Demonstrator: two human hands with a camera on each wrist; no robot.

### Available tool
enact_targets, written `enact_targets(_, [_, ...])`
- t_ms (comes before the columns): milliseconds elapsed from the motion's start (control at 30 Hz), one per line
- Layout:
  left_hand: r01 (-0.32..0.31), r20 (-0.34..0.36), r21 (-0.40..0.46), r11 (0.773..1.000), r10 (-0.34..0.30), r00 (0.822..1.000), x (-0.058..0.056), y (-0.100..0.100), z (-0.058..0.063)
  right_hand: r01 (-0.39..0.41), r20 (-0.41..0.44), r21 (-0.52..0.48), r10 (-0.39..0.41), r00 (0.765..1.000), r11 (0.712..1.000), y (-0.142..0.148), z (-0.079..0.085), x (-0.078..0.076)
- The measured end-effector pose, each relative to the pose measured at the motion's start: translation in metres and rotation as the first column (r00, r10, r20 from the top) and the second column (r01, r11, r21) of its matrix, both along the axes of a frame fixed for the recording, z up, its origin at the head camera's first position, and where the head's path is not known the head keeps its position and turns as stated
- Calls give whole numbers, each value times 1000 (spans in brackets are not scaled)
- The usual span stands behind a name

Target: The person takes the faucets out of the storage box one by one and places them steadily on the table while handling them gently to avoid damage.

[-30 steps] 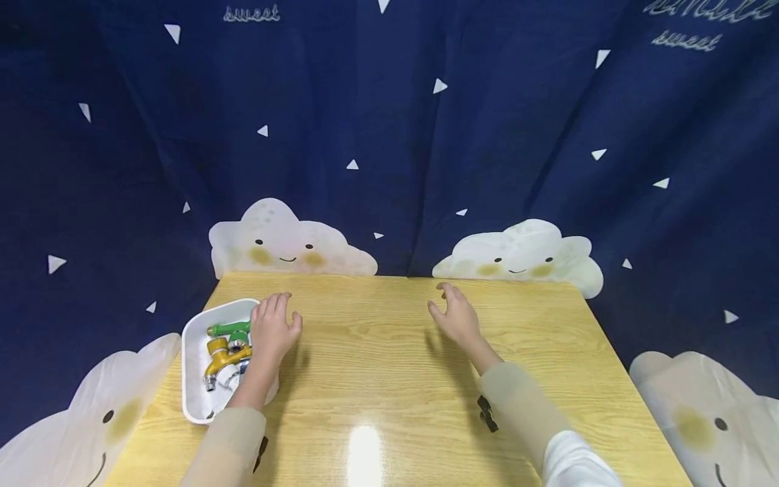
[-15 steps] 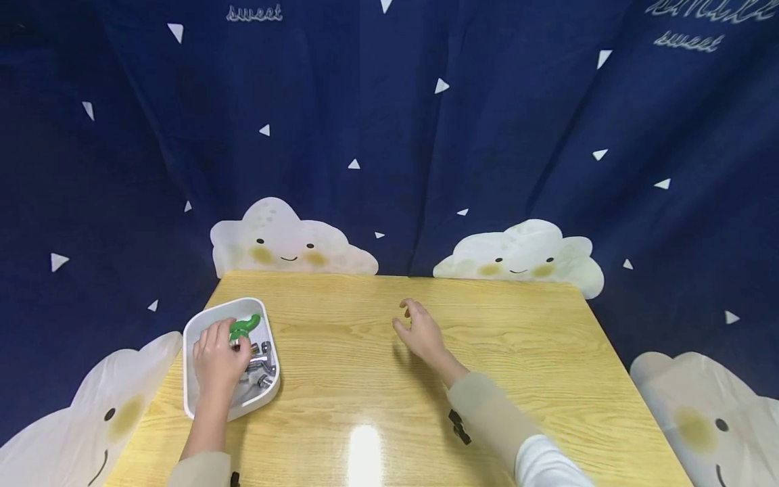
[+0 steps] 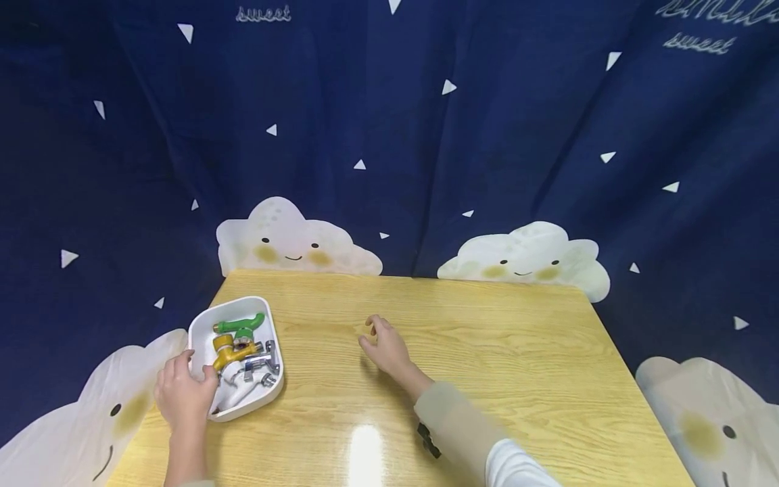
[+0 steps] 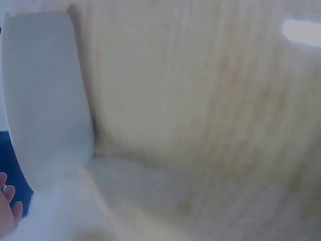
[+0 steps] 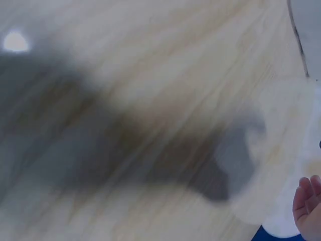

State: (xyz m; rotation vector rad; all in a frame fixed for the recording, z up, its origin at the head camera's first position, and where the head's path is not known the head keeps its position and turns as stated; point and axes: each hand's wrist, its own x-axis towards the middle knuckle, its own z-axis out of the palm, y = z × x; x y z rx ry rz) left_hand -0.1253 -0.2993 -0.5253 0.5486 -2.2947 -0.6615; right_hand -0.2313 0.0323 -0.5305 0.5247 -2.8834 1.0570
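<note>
A white plastic bin (image 3: 255,407) holds several taps on the table's left side: a green tap (image 3: 247,323), a yellow tap (image 3: 223,343), chrome tap parts (image 3: 262,361) and a white tap (image 3: 242,388). My left hand (image 3: 185,394) is at the bin's left edge, thumb toward the inside, fingers relaxed; whether it touches the rim I cannot tell. The left wrist view shows the bin's outer wall (image 4: 47,100) and these fingertips (image 4: 9,193) low at the left. My right hand (image 3: 387,348) hovers above the table, fingers loosely bent around nothing.
The wooden table (image 3: 487,352) reaches back to a dark blue curtain (image 3: 341,101) printed with white clouds (image 3: 529,253). A bright light reflection (image 3: 365,453) lies on the table's front part.
My left hand has moved left, over the taps and across to the bin's left edge, uncovering the taps. My right hand has drifted left and nearer. The view has shifted slightly.
</note>
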Motion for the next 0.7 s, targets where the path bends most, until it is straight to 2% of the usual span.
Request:
enact_targets(33, [-7, 17, 12, 1000, 7, 1000, 2, -1, -1, -1, 12, -11, 1, 1000, 1000, -4, 0, 1])
enact_targets(233, [-62, 20, 62, 996, 61, 998, 16, -9, -9, 5, 104, -79, 3, 995, 997, -27, -1, 9])
enact_targets(400, [-76, 28, 95, 993, 74, 997, 24, -12, -15, -11, 156, -115, 29, 987, 993, -45, 1, 14])
enact_targets(533, [-72, 18, 125, 990, 70, 997, 28, -12, -22, -72, 210, -85, 89, 974, 994, -58, 2, 20])
enact_targets(700, [-75, 46, 223, 972, 67, 997, 32, -8, -28, -173, 292, -53, 181, 939, 984, -72, -1, 27])
